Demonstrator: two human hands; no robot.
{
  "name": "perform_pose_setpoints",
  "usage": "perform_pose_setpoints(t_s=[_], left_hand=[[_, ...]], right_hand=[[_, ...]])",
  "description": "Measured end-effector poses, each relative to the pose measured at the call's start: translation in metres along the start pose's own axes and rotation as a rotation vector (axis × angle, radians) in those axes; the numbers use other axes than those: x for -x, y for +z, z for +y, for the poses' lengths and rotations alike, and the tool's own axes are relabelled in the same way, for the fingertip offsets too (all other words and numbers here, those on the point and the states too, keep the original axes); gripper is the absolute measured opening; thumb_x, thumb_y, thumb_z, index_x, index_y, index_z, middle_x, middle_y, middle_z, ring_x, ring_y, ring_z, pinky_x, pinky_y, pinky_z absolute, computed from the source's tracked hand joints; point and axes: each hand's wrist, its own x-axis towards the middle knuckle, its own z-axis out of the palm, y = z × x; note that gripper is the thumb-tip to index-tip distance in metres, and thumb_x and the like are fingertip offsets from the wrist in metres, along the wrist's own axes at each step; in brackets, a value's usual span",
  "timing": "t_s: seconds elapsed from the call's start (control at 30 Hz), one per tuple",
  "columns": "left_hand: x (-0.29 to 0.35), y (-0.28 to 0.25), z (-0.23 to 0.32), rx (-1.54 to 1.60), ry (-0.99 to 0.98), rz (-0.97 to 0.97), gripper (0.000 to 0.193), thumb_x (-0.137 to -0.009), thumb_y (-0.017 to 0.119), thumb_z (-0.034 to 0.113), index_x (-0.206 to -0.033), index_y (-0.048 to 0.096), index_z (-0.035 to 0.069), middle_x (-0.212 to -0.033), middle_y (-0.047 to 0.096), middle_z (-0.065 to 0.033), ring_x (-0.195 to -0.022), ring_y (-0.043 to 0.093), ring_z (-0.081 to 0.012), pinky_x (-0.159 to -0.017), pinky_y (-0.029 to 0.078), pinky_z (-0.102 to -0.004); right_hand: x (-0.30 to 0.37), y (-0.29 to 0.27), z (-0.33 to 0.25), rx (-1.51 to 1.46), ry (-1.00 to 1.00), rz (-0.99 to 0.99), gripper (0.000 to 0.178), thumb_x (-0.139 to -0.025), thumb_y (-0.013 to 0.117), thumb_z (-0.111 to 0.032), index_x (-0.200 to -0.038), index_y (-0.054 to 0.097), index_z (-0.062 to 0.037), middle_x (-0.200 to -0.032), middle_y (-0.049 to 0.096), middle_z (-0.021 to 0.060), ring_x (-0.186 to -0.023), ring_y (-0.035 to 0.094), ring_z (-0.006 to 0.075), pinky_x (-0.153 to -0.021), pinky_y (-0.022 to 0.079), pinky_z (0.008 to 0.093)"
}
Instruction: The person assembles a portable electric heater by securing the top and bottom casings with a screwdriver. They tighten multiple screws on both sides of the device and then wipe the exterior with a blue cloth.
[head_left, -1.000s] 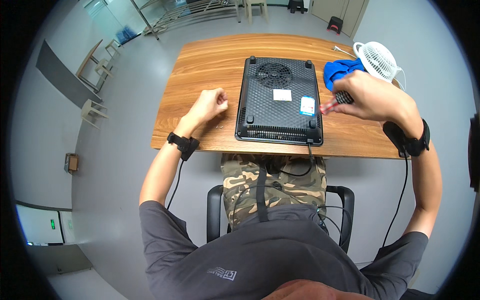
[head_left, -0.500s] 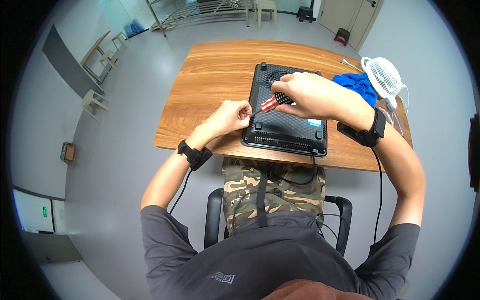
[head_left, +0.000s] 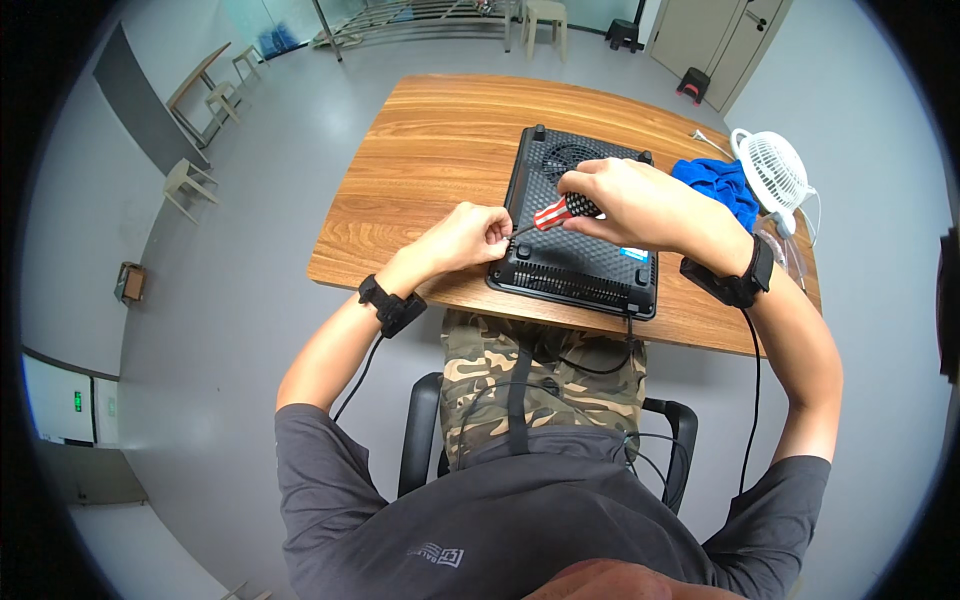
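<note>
So the right hand (head_left: pixel 625 200) has its fingers wrapped around a screwdriver (head_left: pixel 552 216), red-and-white striped handle with a dark dotted butt, sitting over the left part of an upside-down black appliance (head_left: pixel 575 268). The left hand (head_left: pixel 475 236) has its fingertips bunched right at the appliance's left edge, by the screwdriver's tip; can't tell if they're pinching anything. The driver's long axis slants, butt to the right, shaft pointing left and a bit toward the person. The appliance's long side runs away from them, round fan grille at the far end, with the right hand and forearm hiding a good chunk of it. Its near end is pretty close to the front edge of the wooden table (head_left: pixel 430 150), so not much room there, but there's loads of open wood to the left and some past the far end. A black cord (head_left: pixel 600 371) leaves the near right corner and drops over the edge. Off to the right, a blue cloth (head_left: pixel 715 184) and a white fan (head_left: pixel 770 170) crowd the table's right side, just beyond the right forearm.
</note>
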Motion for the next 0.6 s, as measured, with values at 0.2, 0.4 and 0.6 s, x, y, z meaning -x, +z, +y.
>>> perform_pose_setpoints(t_s=[0.2,0.4,0.6], left_hand=[[-0.001,0.003,0.005,-0.005,0.005,0.005,0.016,-0.084,0.074,0.006,-0.095,0.067,-0.002,-0.075,0.070,-0.0132,-0.071,0.070,-0.0210,-0.071,0.057,-0.0330],[-0.003,0.003,0.016,-0.023,-0.023,-0.023,0.015,-0.083,0.073,0.006,-0.093,0.066,-0.003,-0.075,0.069,-0.0125,-0.071,0.069,-0.0207,-0.071,0.056,-0.0327],[-0.005,0.005,0.013,-0.006,0.010,-0.025,0.014,-0.084,0.072,0.005,-0.092,0.064,-0.003,-0.073,0.068,-0.0115,-0.070,0.068,-0.0188,-0.070,0.056,-0.0325]], right_hand=[[0.003,0.002,0.003,-0.013,-0.009,0.016,0.035,-0.092,0.075,-0.026,-0.113,0.065,0.0010,-0.104,0.069,0.0203,-0.096,0.068,0.0403,-0.081,0.057,0.0465],[0.007,0.004,0.003,0.004,-0.055,0.070,0.035,-0.092,0.074,-0.029,-0.104,0.065,0.0022,-0.099,0.070,0.0217,-0.094,0.070,0.0409,-0.080,0.057,0.0461],[0.010,-0.002,-0.001,0.013,-0.006,0.043,0.036,-0.094,0.073,-0.031,-0.104,0.065,0.0026,-0.098,0.070,0.0203,-0.093,0.070,0.0389,-0.080,0.058,0.0449]])
